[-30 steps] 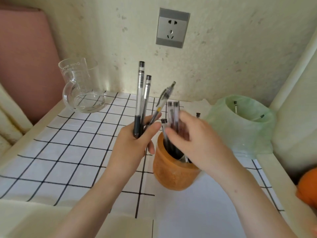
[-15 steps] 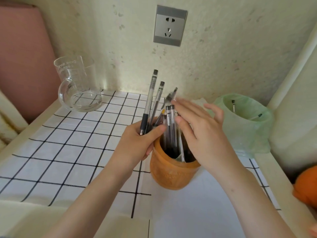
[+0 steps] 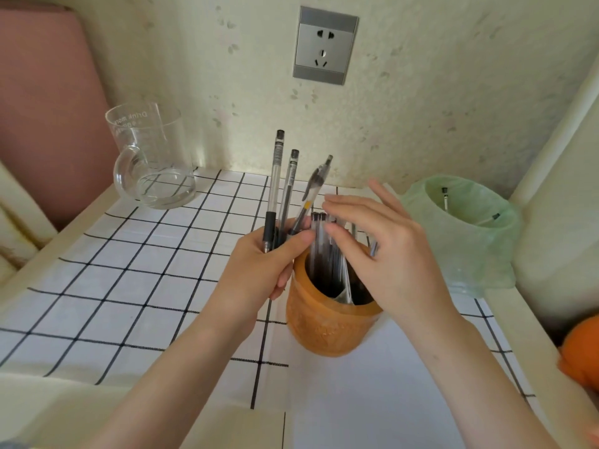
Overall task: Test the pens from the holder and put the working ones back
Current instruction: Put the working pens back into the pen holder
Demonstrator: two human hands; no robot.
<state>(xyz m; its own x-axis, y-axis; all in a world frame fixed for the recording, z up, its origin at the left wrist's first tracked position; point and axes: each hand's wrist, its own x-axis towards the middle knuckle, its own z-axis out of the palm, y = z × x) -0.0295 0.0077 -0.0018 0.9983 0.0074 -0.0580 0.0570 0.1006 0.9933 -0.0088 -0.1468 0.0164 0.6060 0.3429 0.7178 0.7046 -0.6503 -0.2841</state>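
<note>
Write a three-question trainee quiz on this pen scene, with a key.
1. True or false: the left hand grips three pens.
2. The right hand is: A) open over the holder; B) clenched in a fist; C) out of view.
3. How many pens show in the green bin?
Key: 1 true; 2 A; 3 two.

Socket (image 3: pixel 325 45) on the wall (image 3: pixel 453 92) at 12 o'clock. Clear glass mug (image 3: pixel 152 163) at 10, standing on a black-grid white cloth (image 3: pixel 129 270). Pink panel (image 3: pixel 48 108) behind the mug, far left. Plain white sheet (image 3: pixel 372 400) on the cloth at 6. Green bag-lined bin (image 3: pixel 470 254) at 3. Orange object (image 3: pixel 581 354) at 4, cut off by the frame edge.
</note>
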